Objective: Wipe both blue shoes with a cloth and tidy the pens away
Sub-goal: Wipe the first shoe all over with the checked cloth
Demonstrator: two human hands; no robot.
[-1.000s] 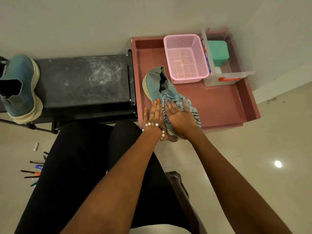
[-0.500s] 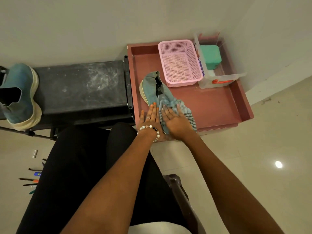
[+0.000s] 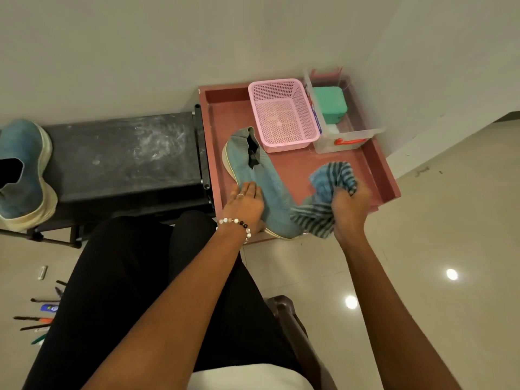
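One blue shoe (image 3: 264, 178) lies in the dusky-red tray (image 3: 377, 170), toe toward me. My left hand (image 3: 245, 204) rests on its left side with straight fingers. To the right of the shoe, my right hand (image 3: 350, 206) grips a bunched blue striped cloth (image 3: 329, 190), whose lower end still touches the toe. The second blue shoe (image 3: 24, 175) sits on the left end of a black bench (image 3: 126, 156). Several pens (image 3: 39, 319) lie on the floor at lower left, partly hidden by my leg.
A pink mesh basket (image 3: 284, 116) and a clear box (image 3: 346, 136) holding a green case (image 3: 329, 104) stand at the back of the tray. Walls close in behind and to the right. A dark chair arm (image 3: 292, 325) lies between my arms.
My right hand has pulled the cloth off the shoe's top to the right and bunched it up. My left hand stays on the shoe's left side.
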